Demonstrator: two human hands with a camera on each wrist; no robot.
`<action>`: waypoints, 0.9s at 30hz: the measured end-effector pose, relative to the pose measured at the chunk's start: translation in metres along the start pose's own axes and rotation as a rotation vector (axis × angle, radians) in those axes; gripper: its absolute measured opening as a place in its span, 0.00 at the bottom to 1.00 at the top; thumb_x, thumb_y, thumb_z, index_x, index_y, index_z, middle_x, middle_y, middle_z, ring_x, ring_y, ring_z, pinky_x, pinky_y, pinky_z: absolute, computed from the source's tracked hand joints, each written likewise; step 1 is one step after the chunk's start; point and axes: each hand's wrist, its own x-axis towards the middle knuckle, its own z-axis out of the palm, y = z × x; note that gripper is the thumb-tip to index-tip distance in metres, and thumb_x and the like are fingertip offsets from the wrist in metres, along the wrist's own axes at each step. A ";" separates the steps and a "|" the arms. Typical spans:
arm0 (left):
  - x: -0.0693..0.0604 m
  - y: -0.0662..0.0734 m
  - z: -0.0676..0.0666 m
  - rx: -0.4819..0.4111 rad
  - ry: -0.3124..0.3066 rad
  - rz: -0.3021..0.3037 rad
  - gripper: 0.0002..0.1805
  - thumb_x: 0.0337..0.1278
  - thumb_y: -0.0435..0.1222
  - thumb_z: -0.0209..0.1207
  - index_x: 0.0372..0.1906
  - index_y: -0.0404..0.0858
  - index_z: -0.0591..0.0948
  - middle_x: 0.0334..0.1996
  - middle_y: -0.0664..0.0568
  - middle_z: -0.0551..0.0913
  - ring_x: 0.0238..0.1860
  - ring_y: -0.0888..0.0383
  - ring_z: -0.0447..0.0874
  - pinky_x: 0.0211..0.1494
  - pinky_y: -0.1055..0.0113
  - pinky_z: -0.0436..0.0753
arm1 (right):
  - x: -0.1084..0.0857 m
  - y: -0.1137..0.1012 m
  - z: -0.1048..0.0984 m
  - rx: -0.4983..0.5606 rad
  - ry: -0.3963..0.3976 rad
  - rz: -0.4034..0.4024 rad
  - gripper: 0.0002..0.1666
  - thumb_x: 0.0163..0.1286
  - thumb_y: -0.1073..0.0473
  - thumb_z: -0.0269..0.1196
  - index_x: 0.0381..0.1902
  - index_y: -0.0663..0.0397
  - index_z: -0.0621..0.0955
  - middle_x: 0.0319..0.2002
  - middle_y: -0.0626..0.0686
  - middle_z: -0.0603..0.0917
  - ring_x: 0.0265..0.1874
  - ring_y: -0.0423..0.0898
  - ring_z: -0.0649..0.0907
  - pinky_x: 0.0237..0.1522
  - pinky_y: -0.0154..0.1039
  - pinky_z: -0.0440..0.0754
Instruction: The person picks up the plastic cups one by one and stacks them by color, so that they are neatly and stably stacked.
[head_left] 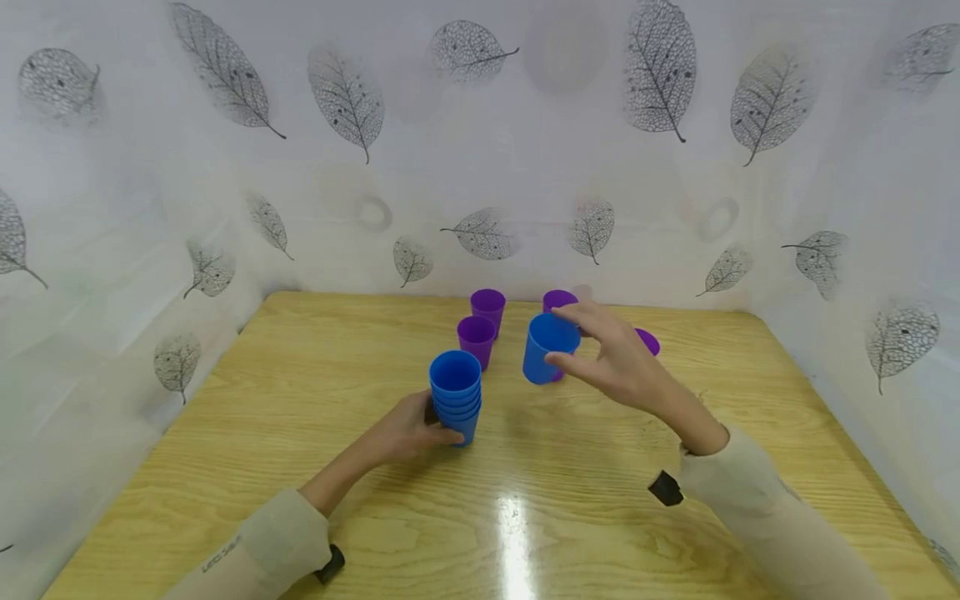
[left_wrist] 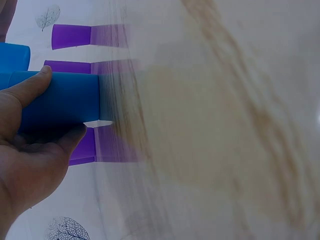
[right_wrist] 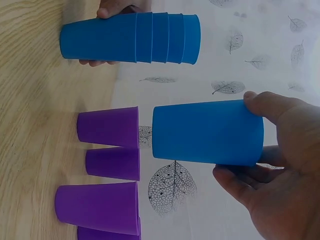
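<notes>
My left hand [head_left: 411, 429] grips a stack of nested blue cups [head_left: 456, 400] low on its side, the cups' mouths facing up. The stack stands upright, its base at or very near the tabletop. To the right, my right hand [head_left: 618, 358] holds a single blue cup [right_wrist: 207, 132] by its rim, thumb on one side and fingers on the other. That cup is raised off the table and upright, in front of purple cups. In the left wrist view, the left thumb and fingers wrap the lower blue cup [left_wrist: 65, 97].
Several purple cups stand upright toward the back, among them one purple cup [head_left: 477, 340] behind the stack and another purple cup [head_left: 487, 304] farther back. A purple cup [head_left: 648, 341] is partly hidden by my right hand. The wooden table [head_left: 337, 333] meets a leaf-patterned backdrop [head_left: 315, 208].
</notes>
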 end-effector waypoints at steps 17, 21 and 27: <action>0.000 -0.001 0.001 0.008 0.001 0.006 0.35 0.62 0.32 0.71 0.69 0.26 0.69 0.62 0.35 0.79 0.64 0.38 0.78 0.69 0.43 0.76 | -0.035 -0.014 0.000 -0.036 -0.029 -0.050 0.36 0.58 0.62 0.79 0.63 0.67 0.80 0.61 0.61 0.81 0.58 0.57 0.83 0.54 0.55 0.86; 0.000 -0.001 0.001 0.006 -0.002 0.003 0.35 0.62 0.32 0.71 0.69 0.26 0.69 0.62 0.35 0.79 0.64 0.38 0.78 0.69 0.43 0.76 | -0.042 -0.017 0.000 -0.027 -0.037 -0.061 0.36 0.58 0.63 0.79 0.63 0.66 0.80 0.61 0.60 0.82 0.58 0.56 0.83 0.54 0.53 0.86; -0.001 0.000 0.000 0.013 0.002 0.007 0.35 0.62 0.32 0.71 0.69 0.26 0.69 0.62 0.35 0.79 0.64 0.38 0.78 0.68 0.42 0.77 | -0.047 -0.024 0.000 0.001 -0.033 -0.080 0.36 0.56 0.64 0.79 0.62 0.65 0.80 0.59 0.58 0.83 0.57 0.55 0.83 0.55 0.45 0.86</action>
